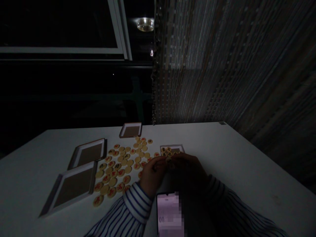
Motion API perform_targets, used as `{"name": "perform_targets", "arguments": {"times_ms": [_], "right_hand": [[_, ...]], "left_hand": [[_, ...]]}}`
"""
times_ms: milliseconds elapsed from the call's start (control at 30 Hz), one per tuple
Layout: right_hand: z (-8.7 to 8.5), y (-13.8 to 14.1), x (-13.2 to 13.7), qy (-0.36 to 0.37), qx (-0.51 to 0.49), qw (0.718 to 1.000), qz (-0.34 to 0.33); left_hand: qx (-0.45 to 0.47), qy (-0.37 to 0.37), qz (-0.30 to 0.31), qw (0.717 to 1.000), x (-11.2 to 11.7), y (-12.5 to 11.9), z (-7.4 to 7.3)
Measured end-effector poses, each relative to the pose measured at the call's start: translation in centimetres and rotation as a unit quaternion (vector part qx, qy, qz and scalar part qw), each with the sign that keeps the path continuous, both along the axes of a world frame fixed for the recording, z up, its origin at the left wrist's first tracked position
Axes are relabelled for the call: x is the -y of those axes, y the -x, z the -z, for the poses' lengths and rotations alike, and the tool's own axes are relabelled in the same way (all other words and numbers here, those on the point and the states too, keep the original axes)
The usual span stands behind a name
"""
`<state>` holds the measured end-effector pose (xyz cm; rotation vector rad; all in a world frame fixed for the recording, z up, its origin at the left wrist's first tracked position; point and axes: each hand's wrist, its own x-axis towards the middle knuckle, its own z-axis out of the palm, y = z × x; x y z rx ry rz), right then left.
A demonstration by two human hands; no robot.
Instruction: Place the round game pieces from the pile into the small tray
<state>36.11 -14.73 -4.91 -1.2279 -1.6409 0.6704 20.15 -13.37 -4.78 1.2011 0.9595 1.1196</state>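
My left hand point(153, 172) and my right hand point(192, 168) meet in front of a small white-rimmed tray point(183, 148). Between their fingertips is a round wooden Chinese chess piece point(169, 160), partly covered by the fingers and dim in shadow. Fingers of both hands are bent and closed at it. Several dark-marked Chinese chess pieces point(169, 149) lie in rows in that tray, its near part hidden by my hands. To the left spreads a loose scatter of Chinese chess pieces point(113, 182), some with red or dark characters up, others blank side up.
On the white table point(247, 171), three more shallow trays stand left and back: a near one point(74, 189), a brown-edged one point(89, 154) and a far one point(130, 130). A lit phone point(169, 214) lies below my hands. A string curtain point(192, 65) hangs behind the table. The room is dark.
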Motion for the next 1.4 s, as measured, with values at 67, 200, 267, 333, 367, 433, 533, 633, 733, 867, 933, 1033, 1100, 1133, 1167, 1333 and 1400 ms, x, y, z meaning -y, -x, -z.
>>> {"name": "perform_targets", "arguments": {"times_ms": [67, 200, 267, 333, 367, 433, 533, 633, 733, 867, 933, 1033, 1100, 1133, 1167, 1333, 1400], "right_hand": [[0.3, -0.1, -0.1, -0.003, 0.001, 1.0, 0.001], [0.5, -0.2, -0.1, -0.009, 0.002, 1.0, -0.006], [0.4, -0.1, 0.0, -0.008, 0.005, 1.0, -0.006], [0.3, -0.1, 0.0, -0.011, 0.012, 1.0, -0.002], [0.2, -0.1, 0.0, -0.012, 0.015, 1.0, -0.001], [0.2, -0.1, 0.0, -0.015, 0.015, 1.0, 0.0], [0.4, -0.1, -0.1, -0.005, 0.008, 1.0, 0.004], [0.4, 0.2, -0.1, 0.011, -0.006, 1.0, 0.001], [0.0, 0.4, 0.1, 0.018, -0.013, 1.0, -0.006], [-0.6, 0.4, 0.3, 0.026, -0.013, 0.999, -0.015], [-0.6, 0.4, 0.3, 0.029, -0.019, 0.999, -0.017], [-0.6, 0.3, 0.2, 0.023, -0.026, 0.999, -0.016], [-0.6, 0.3, 0.2, 0.016, -0.028, 0.999, -0.018], [-0.6, 0.4, 0.2, 0.014, -0.027, 0.999, -0.018], [-0.6, 0.4, 0.2, 0.013, -0.026, 0.999, -0.015], [-0.4, 0.5, 0.2, 0.011, -0.007, 1.0, 0.003], [-0.2, 0.5, 0.1, 0.012, 0.001, 1.0, 0.006]], "left_hand": [[0.009, 0.01, -0.009, 1.0, -0.1, 0.0, 0.1], [0.008, 0.026, -0.021, 0.999, -0.1, 0.1, 0.0], [0.005, 0.027, -0.022, 0.999, -0.1, 0.1, -0.1], [-0.002, 0.022, -0.018, 1.0, 0.0, 0.1, -0.1], [-0.004, 0.019, -0.015, 1.0, 0.0, 0.2, -0.1], [-0.01, 0.013, -0.01, 1.0, 0.0, 0.2, -0.1], [-0.035, -0.009, -0.003, 0.999, 0.1, 0.3, -0.5], [-0.066, -0.04, 0.012, 0.997, 0.2, 0.4, -0.8], [-0.085, -0.053, 0.031, 0.994, 0.1, 0.5, -0.5], [-0.077, -0.052, 0.039, 0.995, 0.0, 0.5, 0.1], [-0.062, -0.046, 0.033, 0.996, 0.0, 0.4, 0.1], [-0.043, -0.029, 0.03, 0.998, 0.1, 0.2, -0.1], [-0.037, -0.022, 0.03, 0.999, 0.2, 0.2, -0.2], [-0.033, -0.021, 0.032, 0.999, 0.2, 0.2, -0.2], [-0.029, -0.019, 0.032, 0.999, 0.2, 0.2, -0.1], [-0.011, 0.008, 0.018, 1.0, 0.0, 0.3, 0.3], [-0.002, 0.014, 0.012, 1.0, -0.1, 0.2, 0.3]]}}
